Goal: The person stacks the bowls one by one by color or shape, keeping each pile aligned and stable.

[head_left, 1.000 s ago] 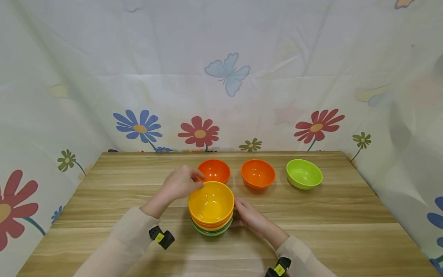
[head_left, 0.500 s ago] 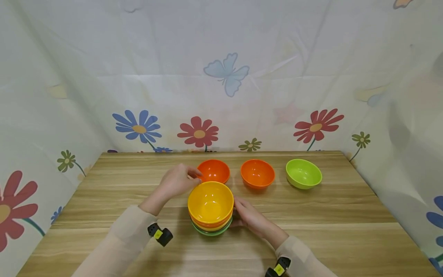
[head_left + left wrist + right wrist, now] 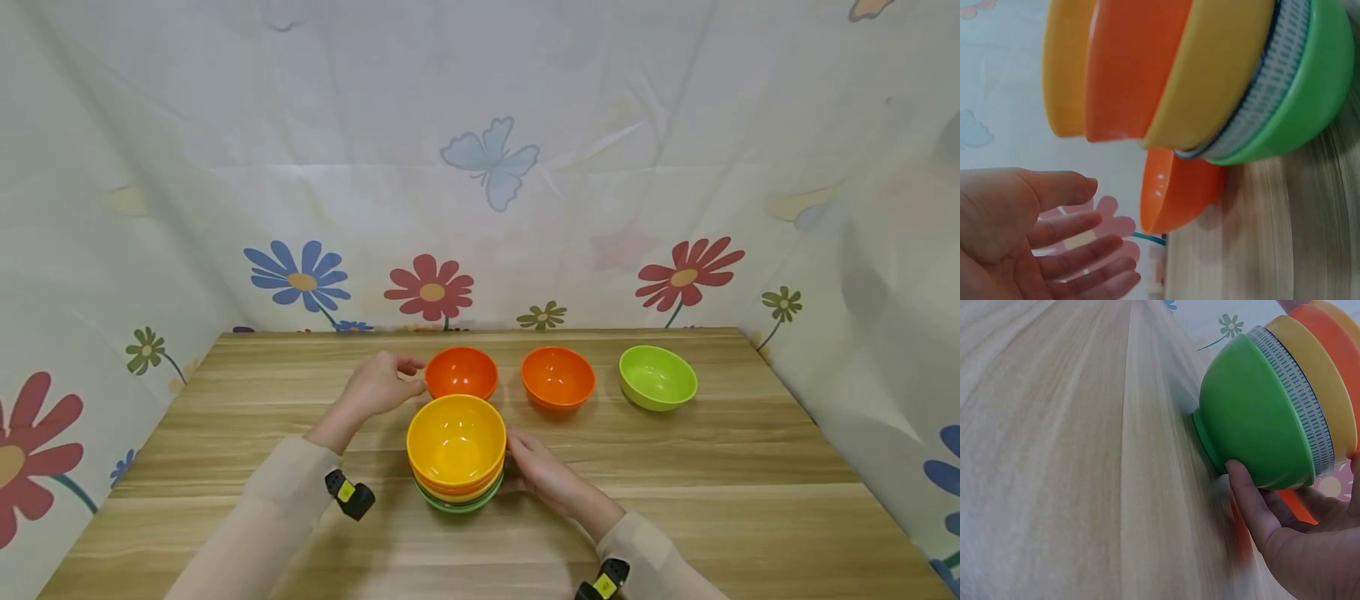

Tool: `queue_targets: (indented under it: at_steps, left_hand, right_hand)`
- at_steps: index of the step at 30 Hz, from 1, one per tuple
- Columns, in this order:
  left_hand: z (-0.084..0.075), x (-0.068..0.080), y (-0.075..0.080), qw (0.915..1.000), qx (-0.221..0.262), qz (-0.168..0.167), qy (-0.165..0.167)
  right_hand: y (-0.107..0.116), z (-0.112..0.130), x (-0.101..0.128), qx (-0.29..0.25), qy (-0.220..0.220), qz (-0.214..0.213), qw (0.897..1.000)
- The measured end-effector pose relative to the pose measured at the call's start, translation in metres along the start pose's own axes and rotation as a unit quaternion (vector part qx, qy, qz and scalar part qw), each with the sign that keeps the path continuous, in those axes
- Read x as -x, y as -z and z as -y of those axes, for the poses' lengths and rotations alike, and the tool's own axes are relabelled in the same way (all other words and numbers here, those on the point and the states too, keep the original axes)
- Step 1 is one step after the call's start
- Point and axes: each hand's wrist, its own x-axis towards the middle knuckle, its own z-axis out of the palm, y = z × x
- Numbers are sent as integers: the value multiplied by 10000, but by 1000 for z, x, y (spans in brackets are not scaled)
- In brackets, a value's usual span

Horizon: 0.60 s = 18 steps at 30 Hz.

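Observation:
A stack of several nested bowls (image 3: 457,450) stands on the table. A yellow bowl (image 3: 1066,75) is uppermost, then an orange bowl (image 3: 1132,75) and a second yellow bowl (image 3: 1213,75). Below them come a white bowl with blue dashes (image 3: 1294,387) and a green bowl (image 3: 1250,419) at the bottom. My right hand (image 3: 543,471) rests against the stack's right side, one straight finger touching the green bowl low down. My left hand (image 3: 378,383) is apart from the stack, fingers spread and holding nothing, beside the red-orange bowl (image 3: 461,371) behind the stack.
Farther back on the wooden table (image 3: 712,517), an orange bowl (image 3: 558,377) and a lime-green bowl (image 3: 657,377) stand in line with the red-orange one. A flower-printed cloth (image 3: 345,192) hangs behind and along both sides.
My left hand has drawn back from the stack's rim, leftward and slightly away, toward the red-orange bowl's left side. My right hand and the stack have stayed put.

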Motion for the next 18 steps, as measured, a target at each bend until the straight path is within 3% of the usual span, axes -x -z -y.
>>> queue_targets:
  at_steps: [10,18]
  left_hand:
    - [18,-18,-5,9998,14,-129,-171]
    - [25,-30,-2,9999,65,-99,111]
  right_hand:
    - [0,0,1,-31,2,-27,10000]
    - [0,2,2,19,23,19,10000]
